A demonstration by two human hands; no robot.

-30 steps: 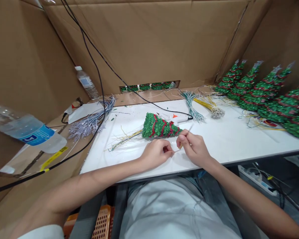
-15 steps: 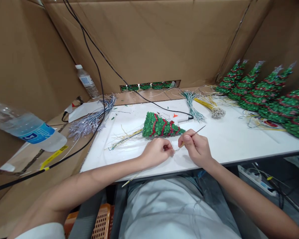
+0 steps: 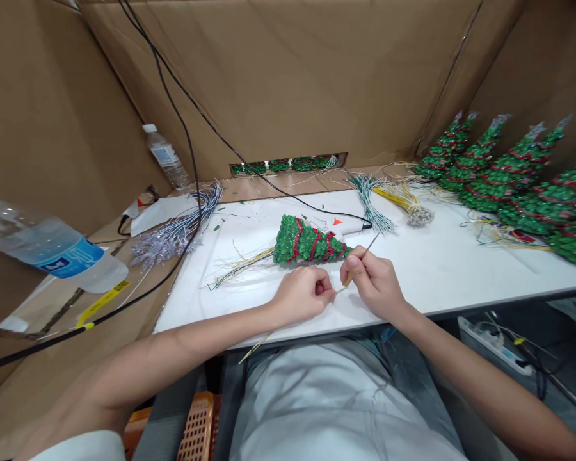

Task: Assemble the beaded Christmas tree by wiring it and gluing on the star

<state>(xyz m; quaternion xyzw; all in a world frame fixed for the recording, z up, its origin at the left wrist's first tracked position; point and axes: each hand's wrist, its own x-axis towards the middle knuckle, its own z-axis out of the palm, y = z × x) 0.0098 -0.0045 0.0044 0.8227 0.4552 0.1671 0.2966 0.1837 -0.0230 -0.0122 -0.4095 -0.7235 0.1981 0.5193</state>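
A green beaded cone tree with red bands (image 3: 308, 243) lies on its side on the white table (image 3: 461, 269), wires trailing from its base to the left. Just in front of it my left hand (image 3: 301, 294) is closed in a pinch on a thin yellow wire (image 3: 255, 346) that runs back over the table edge. My right hand (image 3: 372, 282) is closed on a thin stick-like tool (image 3: 369, 246) whose tip points up and right. Both hands meet near the tree's pointed end.
A row of finished green trees (image 3: 509, 176) leans at the right. Bundles of green and yellow wires (image 3: 388, 205) lie behind, and a grey wire bundle (image 3: 177, 230) lies at the left. Water bottles (image 3: 52, 253) (image 3: 166, 155) and a black cable (image 3: 192, 166) stand on the left. Cardboard walls surround the table.
My right hand has shifted slightly and the tool's tip now sticks out up and to the right. A yellow wire end has appeared below my left hand, over the table edge.
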